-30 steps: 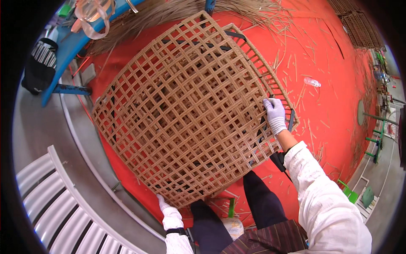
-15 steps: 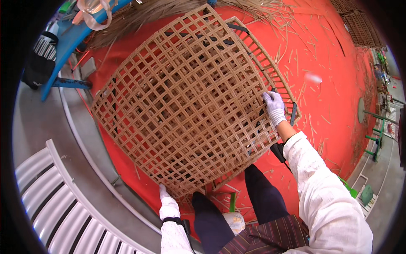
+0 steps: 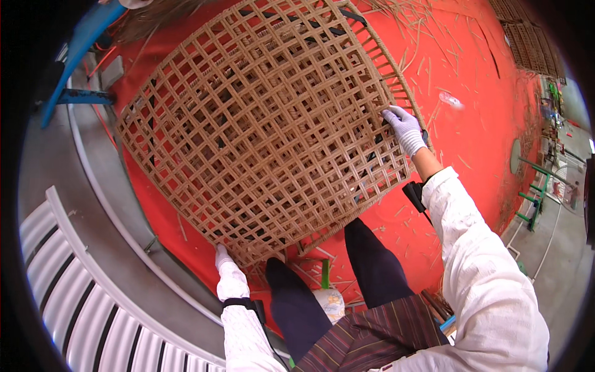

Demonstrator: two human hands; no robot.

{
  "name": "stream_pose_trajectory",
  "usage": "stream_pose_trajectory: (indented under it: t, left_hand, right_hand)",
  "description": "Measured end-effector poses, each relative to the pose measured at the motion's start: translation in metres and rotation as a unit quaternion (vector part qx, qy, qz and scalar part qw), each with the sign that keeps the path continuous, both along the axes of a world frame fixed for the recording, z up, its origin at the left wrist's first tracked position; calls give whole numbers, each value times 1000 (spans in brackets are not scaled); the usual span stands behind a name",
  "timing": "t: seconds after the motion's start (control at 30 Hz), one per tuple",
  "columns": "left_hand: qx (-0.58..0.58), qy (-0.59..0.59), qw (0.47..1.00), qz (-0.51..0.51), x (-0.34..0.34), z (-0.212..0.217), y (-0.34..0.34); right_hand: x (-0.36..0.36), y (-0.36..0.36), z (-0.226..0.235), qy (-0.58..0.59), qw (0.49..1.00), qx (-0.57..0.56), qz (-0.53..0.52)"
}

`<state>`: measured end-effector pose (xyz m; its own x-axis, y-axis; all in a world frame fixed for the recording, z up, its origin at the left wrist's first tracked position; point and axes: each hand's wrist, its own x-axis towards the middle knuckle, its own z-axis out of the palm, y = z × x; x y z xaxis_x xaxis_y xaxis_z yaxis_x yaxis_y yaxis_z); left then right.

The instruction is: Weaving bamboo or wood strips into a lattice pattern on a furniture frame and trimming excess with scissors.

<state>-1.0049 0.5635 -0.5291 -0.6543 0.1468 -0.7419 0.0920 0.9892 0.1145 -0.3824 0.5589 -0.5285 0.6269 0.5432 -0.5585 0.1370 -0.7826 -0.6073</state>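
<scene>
The right hand (image 3: pixel 404 129), in a white glove, grips the right edge of a large, square, tan woven rattan lattice panel (image 3: pixel 266 124), while the white-gloved left hand (image 3: pixel 223 257) clasps its near lower corner, fingers closed on the weave. The panel is held tilted above a red floor mat (image 3: pixel 471 74) strewn with loose straw-coloured cane scraps (image 3: pixel 427 53), in front of the person's dark-trousered legs (image 3: pixel 372 266). Left of the mat runs a grey concrete floor (image 3: pixel 56 161) with a white corrugated sheet (image 3: pixel 68 291), and a blue metal frame (image 3: pixel 80 43) stands at the upper left.

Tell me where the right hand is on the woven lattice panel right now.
In the head view, the right hand grips the woven lattice panel at its right edge, above the red floor.
</scene>
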Motion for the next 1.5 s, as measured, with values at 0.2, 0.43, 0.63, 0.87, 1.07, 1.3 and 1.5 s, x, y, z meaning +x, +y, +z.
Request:
stream_pose_trajectory:
  t: [0.2,0.43,0.63,0.87,1.07,1.3,1.5]
  left_hand:
    - [80,-14,986,-147,16,5,21]
    - [38,-30,980,-195,7,0,30]
    - [56,33,962,-265,-34,-13,41]
    - [126,-42,967,-219,-30,3,75]
    - [228,-122,946,-197,-7,17,109]
    - [252,-145,944,-157,-1,21,136]
    - [210,-160,963,-43,30,27,143]
  right_hand:
    - [-14,15,8,5,1000,-6,-13]
    - [-16,10,-3,-32,998,-48,12]
    - [-36,25,-8,-17,998,-60,16]
    - [-30,15,-21,-31,995,-90,9]
    - [-25,14,-24,-32,994,-89,48]
    - [-16,40,-22,15,1000,-3,-13]
    - [-12,69,-11,148,979,44,-135]
